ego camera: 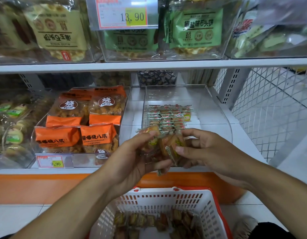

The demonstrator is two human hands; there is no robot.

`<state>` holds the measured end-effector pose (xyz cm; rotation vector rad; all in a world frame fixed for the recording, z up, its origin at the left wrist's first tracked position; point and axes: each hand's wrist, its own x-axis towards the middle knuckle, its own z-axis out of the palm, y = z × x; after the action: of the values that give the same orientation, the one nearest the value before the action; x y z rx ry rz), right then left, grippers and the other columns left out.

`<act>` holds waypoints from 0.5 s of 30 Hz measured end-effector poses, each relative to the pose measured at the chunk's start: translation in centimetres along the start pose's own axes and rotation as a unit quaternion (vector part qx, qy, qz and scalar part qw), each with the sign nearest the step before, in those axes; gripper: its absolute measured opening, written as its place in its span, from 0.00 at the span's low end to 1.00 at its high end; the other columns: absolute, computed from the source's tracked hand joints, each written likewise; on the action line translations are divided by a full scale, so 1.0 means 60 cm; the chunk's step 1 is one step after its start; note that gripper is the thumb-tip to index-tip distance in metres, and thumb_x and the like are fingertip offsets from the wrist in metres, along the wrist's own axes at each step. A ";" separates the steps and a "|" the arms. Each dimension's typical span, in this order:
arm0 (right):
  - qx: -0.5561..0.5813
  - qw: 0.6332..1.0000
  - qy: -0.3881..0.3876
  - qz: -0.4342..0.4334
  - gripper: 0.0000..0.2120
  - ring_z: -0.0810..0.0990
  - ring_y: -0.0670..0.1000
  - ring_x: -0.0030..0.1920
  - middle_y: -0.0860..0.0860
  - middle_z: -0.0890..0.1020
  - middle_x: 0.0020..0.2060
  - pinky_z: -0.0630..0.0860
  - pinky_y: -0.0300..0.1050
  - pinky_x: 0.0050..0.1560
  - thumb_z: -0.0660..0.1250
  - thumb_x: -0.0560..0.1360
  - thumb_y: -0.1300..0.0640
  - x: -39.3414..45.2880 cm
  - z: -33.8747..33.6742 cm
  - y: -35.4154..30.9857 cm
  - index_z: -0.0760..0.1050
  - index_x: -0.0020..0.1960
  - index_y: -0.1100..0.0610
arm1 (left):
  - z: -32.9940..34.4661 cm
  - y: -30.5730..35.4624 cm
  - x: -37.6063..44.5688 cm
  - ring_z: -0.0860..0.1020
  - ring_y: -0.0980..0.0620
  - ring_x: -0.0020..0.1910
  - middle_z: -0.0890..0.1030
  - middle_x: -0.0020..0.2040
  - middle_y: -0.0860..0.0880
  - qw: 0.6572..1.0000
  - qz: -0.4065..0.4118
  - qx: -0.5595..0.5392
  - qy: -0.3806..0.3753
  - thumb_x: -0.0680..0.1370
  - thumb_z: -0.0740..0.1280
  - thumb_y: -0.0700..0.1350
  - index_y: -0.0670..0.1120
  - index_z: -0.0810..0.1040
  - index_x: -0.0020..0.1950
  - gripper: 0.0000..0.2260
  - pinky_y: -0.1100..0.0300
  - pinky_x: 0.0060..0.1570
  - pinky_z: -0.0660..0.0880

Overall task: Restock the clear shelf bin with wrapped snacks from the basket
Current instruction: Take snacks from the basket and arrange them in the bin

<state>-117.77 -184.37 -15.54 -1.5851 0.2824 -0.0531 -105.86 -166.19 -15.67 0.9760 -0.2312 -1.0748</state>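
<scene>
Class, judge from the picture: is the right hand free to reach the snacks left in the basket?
Probably not yet: the right hand pinches wrapped snacks shared with the left hand. The basket below is open and unobstructed.

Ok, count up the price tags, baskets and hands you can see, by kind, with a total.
Price tags: 2
Basket: 1
Hands: 2, left hand and right hand, both holding wrapped snacks
Total: 5
</scene>
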 end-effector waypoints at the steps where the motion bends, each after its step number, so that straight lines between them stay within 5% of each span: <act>1: -0.034 0.999 -0.005 -0.013 0.28 0.87 0.55 0.47 0.53 0.87 0.50 0.82 0.44 0.45 0.77 0.68 0.51 -0.001 -0.003 -0.003 0.76 0.67 0.44 | -0.002 0.000 0.000 0.84 0.37 0.53 0.83 0.59 0.35 1.000 -0.010 0.017 -0.001 0.71 0.75 0.50 0.40 0.77 0.66 0.27 0.51 0.43 0.84; 4: -0.101 0.993 -0.020 -0.051 0.29 0.87 0.50 0.47 0.45 0.85 0.49 0.81 0.39 0.44 0.77 0.68 0.51 -0.005 -0.006 -0.010 0.76 0.67 0.37 | -0.003 -0.007 0.000 0.85 0.38 0.48 0.84 0.54 0.37 0.997 -0.036 0.067 0.009 0.72 0.76 0.52 0.40 0.74 0.70 0.31 0.51 0.41 0.84; 7: -0.148 0.987 -0.031 -0.060 0.26 0.86 0.45 0.46 0.39 0.84 0.48 0.81 0.38 0.44 0.77 0.67 0.52 -0.007 -0.003 -0.016 0.80 0.64 0.41 | -0.003 -0.014 0.001 0.85 0.41 0.45 0.85 0.52 0.37 0.995 -0.055 0.073 0.029 0.73 0.73 0.52 0.41 0.78 0.66 0.25 0.55 0.35 0.83; 15: -0.122 0.991 -0.048 -0.026 0.25 0.83 0.51 0.46 0.49 0.85 0.48 0.83 0.48 0.44 0.80 0.65 0.51 -0.001 -0.013 -0.016 0.76 0.58 0.51 | 0.007 0.002 0.008 0.86 0.44 0.40 0.86 0.47 0.38 0.996 -0.048 0.036 0.069 0.72 0.73 0.49 0.41 0.79 0.58 0.18 0.58 0.28 0.82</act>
<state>-117.84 -185.13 -14.53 -1.8322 0.1771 0.0169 -105.78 -166.83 -15.46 1.1310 -0.1108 -1.0875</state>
